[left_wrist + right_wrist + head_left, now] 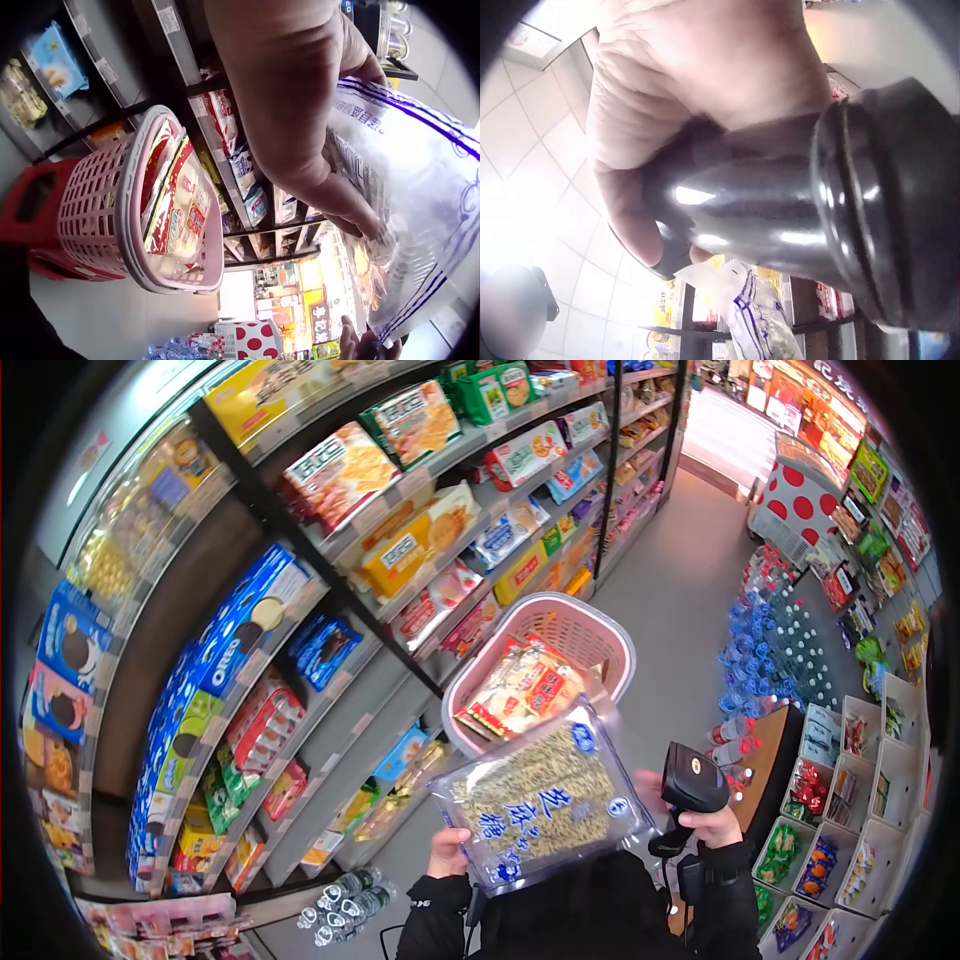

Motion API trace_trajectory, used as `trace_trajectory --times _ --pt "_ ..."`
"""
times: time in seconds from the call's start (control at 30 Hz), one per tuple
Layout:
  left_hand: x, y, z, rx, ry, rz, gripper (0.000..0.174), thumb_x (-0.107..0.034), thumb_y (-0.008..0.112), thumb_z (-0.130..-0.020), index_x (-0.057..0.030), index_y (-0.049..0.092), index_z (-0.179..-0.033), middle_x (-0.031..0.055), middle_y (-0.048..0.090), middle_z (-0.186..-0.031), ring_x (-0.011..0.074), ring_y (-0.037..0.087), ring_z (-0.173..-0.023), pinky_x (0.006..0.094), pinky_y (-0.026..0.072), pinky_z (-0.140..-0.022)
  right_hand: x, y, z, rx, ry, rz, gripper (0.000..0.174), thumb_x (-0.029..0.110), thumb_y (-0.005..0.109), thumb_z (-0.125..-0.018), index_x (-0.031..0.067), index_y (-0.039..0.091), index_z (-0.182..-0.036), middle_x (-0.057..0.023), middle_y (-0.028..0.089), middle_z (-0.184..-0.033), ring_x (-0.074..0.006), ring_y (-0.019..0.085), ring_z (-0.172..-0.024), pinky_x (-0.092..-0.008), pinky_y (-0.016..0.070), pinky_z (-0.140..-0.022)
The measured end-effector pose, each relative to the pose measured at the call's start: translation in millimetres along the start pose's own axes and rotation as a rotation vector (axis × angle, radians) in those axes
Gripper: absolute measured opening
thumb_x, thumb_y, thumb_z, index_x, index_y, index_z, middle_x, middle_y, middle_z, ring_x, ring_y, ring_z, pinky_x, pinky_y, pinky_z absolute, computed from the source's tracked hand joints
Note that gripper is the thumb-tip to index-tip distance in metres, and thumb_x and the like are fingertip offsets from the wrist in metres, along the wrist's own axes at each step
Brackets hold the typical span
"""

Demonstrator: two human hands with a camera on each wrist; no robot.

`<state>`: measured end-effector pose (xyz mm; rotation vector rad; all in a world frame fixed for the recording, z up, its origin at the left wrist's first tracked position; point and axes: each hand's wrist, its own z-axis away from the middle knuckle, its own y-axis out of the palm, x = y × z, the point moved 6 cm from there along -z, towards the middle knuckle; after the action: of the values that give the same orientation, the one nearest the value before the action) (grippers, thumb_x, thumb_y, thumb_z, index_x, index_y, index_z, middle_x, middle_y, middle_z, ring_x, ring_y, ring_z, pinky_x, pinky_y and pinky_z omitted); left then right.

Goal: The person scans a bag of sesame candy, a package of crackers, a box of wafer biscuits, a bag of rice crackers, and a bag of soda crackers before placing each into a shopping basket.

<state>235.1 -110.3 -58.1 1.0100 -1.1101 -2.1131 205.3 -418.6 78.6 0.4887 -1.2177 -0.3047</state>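
Holding a clear snack bag (545,800) up before the body, the left hand (447,852) is pinching it at the lower left corner, thumb on the near face and fingers curled behind. The right hand (715,825) is wrapping fully round the grip of a black scanner (692,780), with no finger free.

The bag is hanging between the two hands, printed face towards the person, its long axis running across the body from left to right and rising slightly to the right. The scanner head is sitting just beside the bag's right edge, so the right hand is the nearer one to that end. Whether the scanner window is facing the bag cannot be told.

Beyond the bag's far edge, a pink basket (590,625) is carrying flat packets (520,690) that are leaning against its left wall. Stocked shelves (330,690) are running along the left side.
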Motion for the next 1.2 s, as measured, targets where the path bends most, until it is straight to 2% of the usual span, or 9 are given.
trace_trajectory --times 0.13,0.23,0.47,0.57,0.8,0.93,1.07,1.13,1.2 --pt "-9.7 -6.7 10.2 0.085 -0.061 -0.079 0.057 -0.004 0.056 -0.061 0.0013 0.039 -0.115 0.0140 0.050 -0.107 0.0264 0.051 -0.096 0.0374 0.0424 -0.083 -25.6 11.6 5.1 -0.021 0.046 -0.015 0.069 0.000 0.067 -0.056 -0.0014 0.036 -0.118 -0.0204 0.046 -0.113 -0.0265 0.045 -0.107 -0.0350 0.0329 -0.091" --pt "-17.9 0.1 18.4 0.086 -0.193 -0.164 0.059 -0.021 0.061 -0.072 0.0012 0.033 -0.119 0.0133 0.046 -0.113 0.0233 0.047 -0.102 0.0351 0.0384 -0.087 -42.3 15.1 8.9 -0.062 0.011 0.078 0.067 -0.001 0.066 -0.055 -0.0033 0.037 -0.116 -0.0192 0.047 -0.113 -0.0278 0.046 -0.105 -0.0387 0.0337 -0.091" --pt "-85.8 -41.2 35.7 0.024 0.092 -0.226 0.058 -0.017 0.059 -0.075 -0.0030 0.029 -0.123 0.0091 0.042 -0.117 0.0184 0.044 -0.105 0.0338 0.0363 -0.089 -72.1 82.1 -26.5 -0.080 -0.019 0.194 0.063 0.000 0.064 -0.054 -0.0044 0.041 -0.113 -0.0191 0.047 -0.111 -0.0292 0.048 -0.101 -0.0415 0.0352 -0.089" --pt "-123.3 -88.0 64.3 -0.074 0.075 -0.170 0.052 -0.012 0.057 -0.076 -0.0041 0.031 -0.121 0.0080 0.046 -0.113 0.0175 0.047 -0.101 0.0329 0.0386 -0.086 -104.8 120.9 -51.1 -0.067 0.118 0.151 0.067 -0.002 0.070 -0.053 0.0020 0.042 -0.113 -0.0113 0.052 -0.107 -0.0200 0.050 -0.098 -0.0332 0.0355 -0.088" --pt "-185.7 -139.8 112.4 -0.216 0.074 -0.028 0.036 -0.024 0.044 -0.085 -0.0012 0.042 -0.112 0.0090 0.053 -0.103 0.0172 0.053 -0.090 0.0299 0.0434 -0.078 -150.8 232.3 -95.8 0.243 0.179 0.471 0.066 0.007 0.072 -0.052 0.0012 0.044 -0.112 -0.0093 0.053 -0.107 -0.0178 0.049 -0.100 -0.0321 0.0348 -0.088" --pt "-194.0 -171.7 115.2 -0.353 0.061 -0.214 0.044 -0.038 0.038 -0.086 -0.0027 0.042 -0.112 0.0090 0.052 -0.106 0.0178 0.053 -0.091 0.0319 0.0449 -0.076 -154.5 289.9 -96.2 0.455 0.114 0.359 0.066 0.009 0.071 -0.055 0.0012 0.042 -0.113 -0.0103 0.052 -0.107 -0.0183 0.049 -0.099 -0.0329 0.0354 -0.088" --pt "-180.4 -180.9 109.9 -0.314 -0.032 0.043 0.041 -0.040 0.042 -0.083 -0.0069 0.045 -0.107 0.0087 0.054 -0.099 0.0164 0.055 -0.086 0.0329 0.0461 -0.073 -146.3 327.1 -92.9 0.447 0.211 0.072 0.063 0.009 0.070 -0.057 0.0011 0.042 -0.113 -0.0116 0.051 -0.109 -0.0191 0.050 -0.098 -0.0335 0.0355 -0.088" --pt "-182.3 -140.7 108.6 0.492 -0.201 0.431 0.041 -0.038 0.045 -0.082 -0.0064 0.044 -0.108 0.0139 0.052 -0.100 0.0279 0.050 -0.094 0.0392 0.0406 -0.083 -146.8 321.8 -88.8 0.574 0.111 0.230 0.058 0.014 0.070 -0.062 -0.0016 0.042 -0.111 -0.0175 0.043 -0.116 -0.0241 0.051 -0.097 -0.0330 0.0404 -0.080" --pt "-187.9 -114.5 116.8 0.530 -0.210 0.421 0.043 -0.037 0.055 -0.075 -0.0080 0.044 -0.104 0.0133 0.052 -0.088 0.0280 0.051 -0.087 0.0373 0.0413 -0.080 -165.9 298.5 -87.5 0.492 0.019 0.595 0.058 0.014 0.070 -0.061 -0.0012 0.043 -0.110 -0.0133 0.049 -0.109 -0.0186 0.051 -0.094 -0.0319 0.0391 -0.082"
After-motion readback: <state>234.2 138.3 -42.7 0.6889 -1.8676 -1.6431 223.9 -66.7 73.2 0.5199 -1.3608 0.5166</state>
